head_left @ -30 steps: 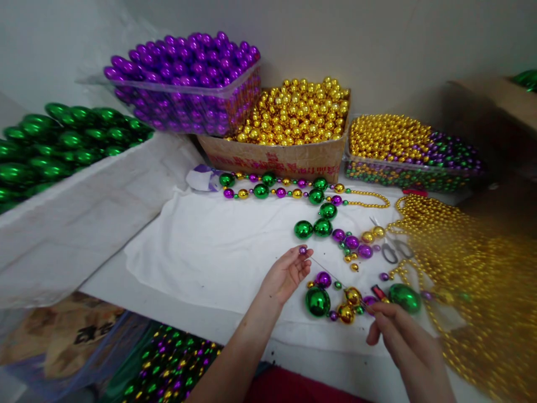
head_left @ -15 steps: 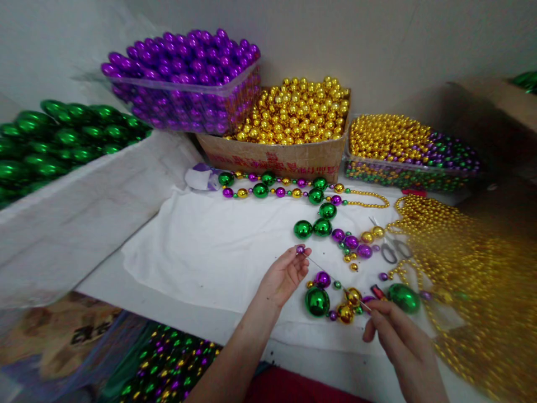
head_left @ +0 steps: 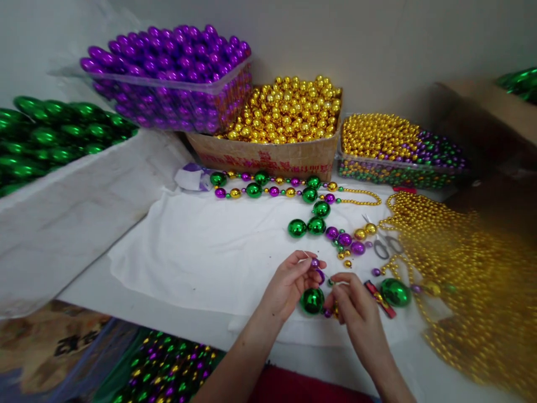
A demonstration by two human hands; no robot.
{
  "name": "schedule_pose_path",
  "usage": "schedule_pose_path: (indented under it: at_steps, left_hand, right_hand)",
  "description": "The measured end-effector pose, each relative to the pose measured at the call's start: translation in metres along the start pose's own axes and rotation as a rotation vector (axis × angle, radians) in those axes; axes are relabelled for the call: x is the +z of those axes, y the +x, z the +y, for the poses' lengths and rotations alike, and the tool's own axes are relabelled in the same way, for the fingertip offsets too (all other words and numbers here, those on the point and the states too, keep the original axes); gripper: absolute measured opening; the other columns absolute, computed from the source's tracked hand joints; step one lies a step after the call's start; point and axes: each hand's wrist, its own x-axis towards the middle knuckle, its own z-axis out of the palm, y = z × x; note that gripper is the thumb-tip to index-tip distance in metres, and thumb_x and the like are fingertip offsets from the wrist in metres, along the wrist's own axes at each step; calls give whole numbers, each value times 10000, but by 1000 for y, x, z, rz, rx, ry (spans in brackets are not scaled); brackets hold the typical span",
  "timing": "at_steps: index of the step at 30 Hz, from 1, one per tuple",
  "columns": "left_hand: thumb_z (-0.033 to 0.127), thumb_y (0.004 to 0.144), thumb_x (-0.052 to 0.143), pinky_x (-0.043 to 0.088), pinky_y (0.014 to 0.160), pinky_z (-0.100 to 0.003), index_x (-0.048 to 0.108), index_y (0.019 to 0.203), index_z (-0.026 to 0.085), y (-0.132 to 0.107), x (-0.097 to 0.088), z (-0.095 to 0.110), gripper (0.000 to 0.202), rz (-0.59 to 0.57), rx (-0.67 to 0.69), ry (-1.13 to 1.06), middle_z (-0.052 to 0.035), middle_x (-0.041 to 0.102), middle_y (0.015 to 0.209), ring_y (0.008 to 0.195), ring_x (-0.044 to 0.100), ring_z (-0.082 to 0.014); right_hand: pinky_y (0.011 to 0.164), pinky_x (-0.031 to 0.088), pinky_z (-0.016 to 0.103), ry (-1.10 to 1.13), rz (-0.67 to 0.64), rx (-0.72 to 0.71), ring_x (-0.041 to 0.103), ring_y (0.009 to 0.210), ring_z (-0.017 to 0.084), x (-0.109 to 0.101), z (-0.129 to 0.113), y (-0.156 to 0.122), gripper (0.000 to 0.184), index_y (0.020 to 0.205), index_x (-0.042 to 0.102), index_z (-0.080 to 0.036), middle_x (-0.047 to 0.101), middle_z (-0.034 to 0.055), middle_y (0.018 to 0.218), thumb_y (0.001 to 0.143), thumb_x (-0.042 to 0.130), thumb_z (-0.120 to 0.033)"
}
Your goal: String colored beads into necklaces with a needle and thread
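Note:
My left hand is closed in a pinch on a small purple bead, and a thin string shows at its fingertips. Close on the right, my right hand pinches the string near a small green bead. Beneath the fingers lie a large green bead and some purple and gold beads, partly hidden by my hands. Loose large green beads and purple beads rest just beyond on the white cloth. To the right is another large green bead.
Scissors and a red-and-black tool lie at the right, beside heaped gold bead strands. A finished-looking bead strand crosses the back. Behind stand a purple-bead tub, a gold-bead carton and a mixed-bead tub.
My right hand has moved left and up to my left hand, so the stretch of string between them is shorter. My left hand has shifted slightly right. The camera view has shifted a little.

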Motion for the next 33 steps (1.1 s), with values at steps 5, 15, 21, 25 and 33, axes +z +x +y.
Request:
schedule_pose_path:
  at_steps: [5,15,21,25,33]
  left_hand:
    - [231,820,639,464,535,-181,618,799,127,-9,11,14,109,58,181,247,-71,699,914,592,593,-79]
    - [221,810,640,425,496,-183,645,747,150,-15,20,26,95,93,412,394,-31,647,982,520,529,-36]
    - [232,796,654,410,525,-169,648,772,159,-9,12,22,77,111,285,220,-12,632,896,588,522,-50]
    - [272,790,663,412,550,-183,643,784,165,-2,6,9,109,82,172,187,-9,621,885,618,520,-63]
    - [340,777,632,429,656,-286,615,865,173,54,-33,39,190,348,328,985,-35,591,834,649,517,-140]
  right_hand:
    - [823,444,316,-235,-96,-163,589,971,194,-11,-13,23,280,1174,533,-235,636,57,1083,935,453,-356]
    - [562,392,259,-79,-47,-89,519,595,142,1,-24,24,210,754,635,-193,568,-7,620,885,546,-331]
    - [452,331,198,303,12,84,450,493,85,-3,-14,15,174,820,700,-197,572,-31,573,769,692,-363]
    - [499,377,215,244,112,31,496,571,109,-1,-9,11,144,760,720,-188,613,-4,631,749,707,-331]
    - [385,180,171,505,478,82,269,435,40,-24,1,11,268,842,696,-155,439,-65,526,680,772,-355]
